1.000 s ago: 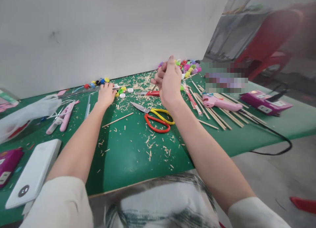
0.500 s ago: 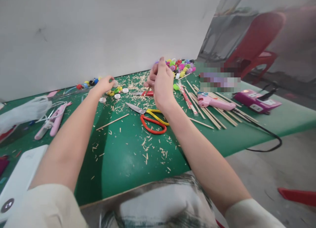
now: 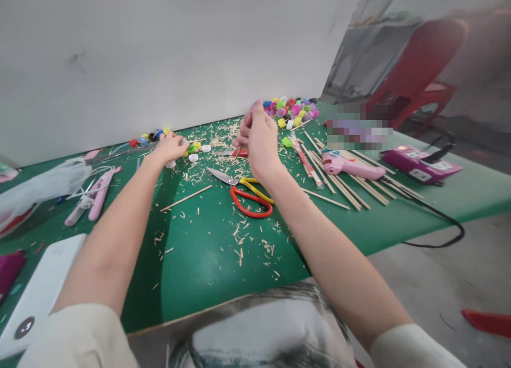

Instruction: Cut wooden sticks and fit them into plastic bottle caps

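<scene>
My left hand (image 3: 171, 148) reaches over the far left of the green table, fingers closed on a white bottle cap (image 3: 184, 144) that shows partly at the fingertips. Beside it lie yellow and green caps (image 3: 195, 146) and loose white caps (image 3: 194, 158). My right hand (image 3: 258, 139) is raised near the middle with curled fingers; the end of a thin wooden stick (image 3: 238, 153) pokes out below them, the rest hidden. Under that wrist are scissors (image 3: 252, 203) with red and yellow handles. A red-handled tool (image 3: 235, 153) lies behind, partly covered.
Wood shavings litter the green table (image 3: 191, 283). A pile of coloured caps (image 3: 295, 110) sits at the back. On the right are wooden sticks (image 3: 343, 187), a pink glue gun (image 3: 353, 167) with a black cord and a purple box (image 3: 421, 165). A white case (image 3: 43, 288) lies left.
My left hand has drawn slightly down and toward me with the white cap. My right hand stays nearly in place, still around the stick. The view has shifted a little to the left.
</scene>
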The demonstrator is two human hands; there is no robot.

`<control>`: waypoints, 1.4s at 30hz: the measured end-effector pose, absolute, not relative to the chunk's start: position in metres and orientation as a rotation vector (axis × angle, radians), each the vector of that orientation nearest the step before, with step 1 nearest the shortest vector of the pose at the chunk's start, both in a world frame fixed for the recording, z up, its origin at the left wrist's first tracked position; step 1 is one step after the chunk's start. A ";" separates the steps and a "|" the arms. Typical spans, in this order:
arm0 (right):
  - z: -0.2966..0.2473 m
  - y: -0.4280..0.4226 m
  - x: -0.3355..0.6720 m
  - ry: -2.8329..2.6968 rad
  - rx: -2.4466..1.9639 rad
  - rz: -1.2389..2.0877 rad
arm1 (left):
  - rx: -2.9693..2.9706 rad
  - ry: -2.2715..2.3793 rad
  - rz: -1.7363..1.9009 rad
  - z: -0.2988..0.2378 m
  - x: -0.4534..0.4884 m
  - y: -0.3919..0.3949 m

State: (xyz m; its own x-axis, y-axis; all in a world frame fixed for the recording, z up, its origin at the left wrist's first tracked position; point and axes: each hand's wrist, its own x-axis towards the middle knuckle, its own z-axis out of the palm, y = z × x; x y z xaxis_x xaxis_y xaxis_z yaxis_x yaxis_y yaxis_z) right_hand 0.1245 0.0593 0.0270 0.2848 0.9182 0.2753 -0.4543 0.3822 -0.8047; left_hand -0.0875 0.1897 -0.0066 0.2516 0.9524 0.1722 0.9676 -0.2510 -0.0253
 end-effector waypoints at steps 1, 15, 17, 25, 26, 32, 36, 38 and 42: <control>0.028 0.059 0.124 -0.829 -0.677 1.016 | -2.380 -1.825 -0.166 -0.006 -0.086 0.187; 0.033 0.054 0.121 -0.830 -0.665 1.072 | -2.510 -1.686 -0.449 0.012 -0.060 0.130; 0.036 0.051 0.120 -0.837 -0.643 1.124 | -2.641 -1.618 -0.448 0.013 -0.052 0.105; 0.029 0.038 0.103 -0.933 -0.599 1.458 | -2.985 -1.633 -0.324 0.018 -0.038 0.011; 0.026 0.037 0.100 -0.944 -0.603 1.495 | -2.997 -1.665 -0.320 0.017 -0.039 0.006; 0.007 0.028 0.085 -0.985 -0.656 1.616 | -3.020 -1.752 -0.341 -0.004 -0.046 0.000; 0.002 0.020 0.078 -1.040 -0.724 1.651 | -3.021 -1.811 -0.248 -0.007 -0.045 0.000; 0.000 0.017 0.077 -1.061 -0.755 1.648 | -3.013 -1.833 -0.212 -0.007 -0.045 -0.001; -0.004 0.017 0.076 -1.101 -0.746 1.612 | -3.064 -1.820 -0.248 -0.005 -0.050 -0.003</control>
